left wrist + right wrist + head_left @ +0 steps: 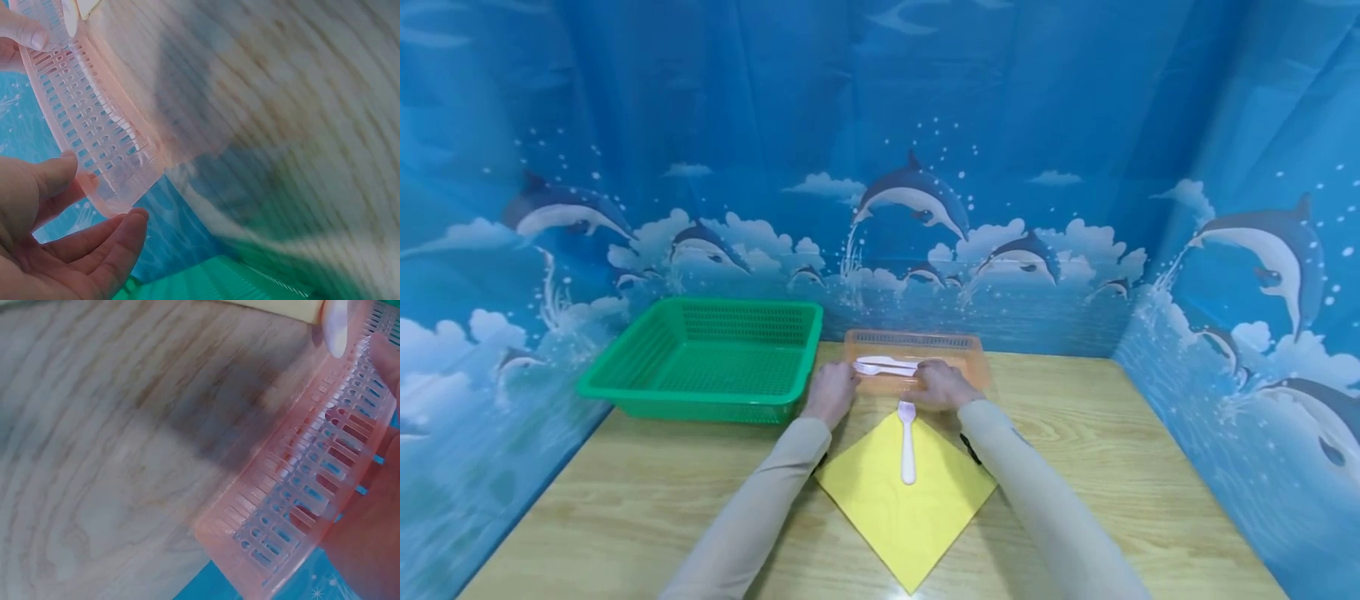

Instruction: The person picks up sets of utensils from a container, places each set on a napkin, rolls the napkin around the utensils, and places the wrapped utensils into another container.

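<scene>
A translucent orange plastic basket (973,371) stands at the back of the table, with pale plastic cutlery (886,365) in it, one piece a fork. My left hand (832,392) pinches the basket's left end; in the left wrist view its thumb (59,170) and a finger sit on either side of the rim. On the front right side my right hand (943,385) grips the slotted wall, and its fingers show through the slots in the right wrist view. A white fork (907,450) lies on a yellow napkin (880,500) in front of the basket, tines toward it.
A large green basket (700,408) stands left of my left hand, close beside it. The wooden table (1075,467) stretches to the right and front. A blue dolphin-print curtain (775,167) encloses the back and both sides.
</scene>
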Motion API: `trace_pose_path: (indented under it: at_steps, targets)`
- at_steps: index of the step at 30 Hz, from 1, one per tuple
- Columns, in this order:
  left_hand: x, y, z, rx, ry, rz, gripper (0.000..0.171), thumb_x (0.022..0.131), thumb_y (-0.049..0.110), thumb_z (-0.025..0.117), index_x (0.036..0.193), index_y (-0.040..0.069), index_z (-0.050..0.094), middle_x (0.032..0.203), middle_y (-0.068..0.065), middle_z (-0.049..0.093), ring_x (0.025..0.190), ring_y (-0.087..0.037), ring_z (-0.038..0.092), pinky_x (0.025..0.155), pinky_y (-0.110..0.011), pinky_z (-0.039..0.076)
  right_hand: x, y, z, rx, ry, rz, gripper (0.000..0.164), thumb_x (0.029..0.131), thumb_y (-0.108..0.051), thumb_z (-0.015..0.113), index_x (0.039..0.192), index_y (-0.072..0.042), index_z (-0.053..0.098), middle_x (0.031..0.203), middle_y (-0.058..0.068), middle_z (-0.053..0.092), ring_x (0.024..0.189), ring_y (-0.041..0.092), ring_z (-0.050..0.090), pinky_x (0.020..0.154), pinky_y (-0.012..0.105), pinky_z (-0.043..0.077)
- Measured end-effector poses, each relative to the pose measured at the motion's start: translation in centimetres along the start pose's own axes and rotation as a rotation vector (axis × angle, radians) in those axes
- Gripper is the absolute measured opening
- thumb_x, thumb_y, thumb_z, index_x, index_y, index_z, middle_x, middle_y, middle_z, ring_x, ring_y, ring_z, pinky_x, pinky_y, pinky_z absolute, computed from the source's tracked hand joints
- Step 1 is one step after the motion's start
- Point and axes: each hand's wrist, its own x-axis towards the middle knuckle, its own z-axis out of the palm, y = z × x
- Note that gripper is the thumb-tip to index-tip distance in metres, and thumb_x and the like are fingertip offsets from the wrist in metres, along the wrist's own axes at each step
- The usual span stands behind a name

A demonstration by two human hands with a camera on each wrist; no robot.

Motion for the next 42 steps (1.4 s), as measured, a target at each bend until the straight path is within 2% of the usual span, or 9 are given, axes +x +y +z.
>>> trace_pose_path:
  at_steps: [3,6,11,15,19,25,29,33,42]
  targets:
    - [-0.02,-0.08,-0.05,-0.018,-0.014,0.009,0.016,0.093,0.018,0.068,0.084,0.007,0.075,0.081,-0.011,0.073,0.079,-0.032,0.069,0.068,-0.044,0.055,0.22,-0.05,0.03,-0.011,-0.017,0.021,0.047,0.089,-0.053,0.065,0.107,-0.009,0.071,0.136,0.012,0.057,0.120,0.029,0.056,0.094,0.049,0.052]
    - [0.11,-0.20,-0.12,-0.022,-0.021,0.010,0.016,0.093,0.018,0.068,0.086,0.006,0.076,0.082,-0.011,0.073,0.078,-0.031,0.069,0.068,-0.043,0.056,0.47,-0.19,0.03,0.007,-0.035,0.034,0.045,0.088,-0.054,0.066,0.102,-0.012,0.070,0.116,0.011,0.064,0.095,0.023,0.062,0.077,0.041,0.054]
    - [0.39,-0.36,-0.02,-0.008,-0.030,-0.006,0.018,0.093,0.019,0.067,0.083,0.007,0.076,0.081,-0.011,0.074,0.078,-0.030,0.070,0.070,-0.043,0.057,0.75,-0.37,-0.13,0.042,-0.081,0.082,0.043,0.088,-0.057,0.065,0.095,-0.014,0.066,0.087,0.008,0.061,0.064,0.018,0.050,0.057,0.032,0.039]
    - [0.47,-0.27,0.12,0.014,-0.034,0.001,0.022,0.093,0.021,0.068,0.075,0.008,0.073,0.076,-0.010,0.072,0.075,-0.031,0.069,0.067,-0.044,0.055,0.62,-0.48,-0.31,0.028,-0.107,0.136,0.054,0.088,-0.062,0.062,0.114,-0.015,0.066,0.112,0.006,0.065,0.090,0.021,0.061,0.075,0.039,0.051]
    - [0.49,-0.10,0.15,0.013,-0.033,-0.003,0.022,0.093,0.021,0.068,0.077,0.008,0.073,0.075,-0.010,0.072,0.075,-0.031,0.069,0.066,-0.044,0.055,0.53,-0.54,-0.46,0.027,-0.124,0.163,0.059,0.088,-0.063,0.059,0.121,-0.014,0.065,0.124,0.006,0.063,0.105,0.025,0.062,0.095,0.050,0.048]
    - [0.43,-0.05,-0.02,0.000,-0.017,0.006,0.019,0.093,0.020,0.068,0.080,0.007,0.074,0.080,-0.011,0.073,0.078,-0.032,0.069,0.069,-0.044,0.056,0.61,-0.53,-0.54,0.005,-0.125,0.162,0.050,0.088,-0.063,0.059,0.093,-0.015,0.068,0.093,0.003,0.067,0.075,0.018,0.058,0.080,0.043,0.049]
    - [0.39,-0.03,-0.03,-0.018,-0.016,0.006,0.016,0.093,0.020,0.068,0.088,0.008,0.076,0.084,-0.010,0.074,0.079,-0.030,0.070,0.070,-0.042,0.056,0.57,-0.56,-0.61,-0.014,-0.148,0.155,0.057,0.090,-0.064,0.056,0.112,-0.012,0.068,0.111,0.006,0.068,0.097,0.023,0.064,0.090,0.046,0.050]
    - [0.40,-0.01,0.04,-0.024,-0.036,-0.012,0.017,0.094,0.019,0.067,0.085,0.008,0.076,0.080,-0.008,0.073,0.075,-0.027,0.069,0.066,-0.039,0.055,0.65,-0.52,-0.66,0.020,-0.181,0.163,0.066,0.091,-0.062,0.054,0.137,-0.014,0.056,0.138,0.007,0.058,0.126,0.030,0.055,0.105,0.051,0.044]
    - [0.44,-0.28,-0.20,-0.020,-0.070,-0.023,0.019,0.094,0.021,0.066,0.082,0.009,0.075,0.078,-0.007,0.072,0.071,-0.024,0.067,0.061,-0.037,0.053,0.95,-0.66,-0.68,0.118,-0.168,0.211,0.078,0.085,-0.076,0.050,0.132,-0.015,0.061,0.133,0.006,0.061,0.119,0.027,0.059,0.098,0.048,0.049]
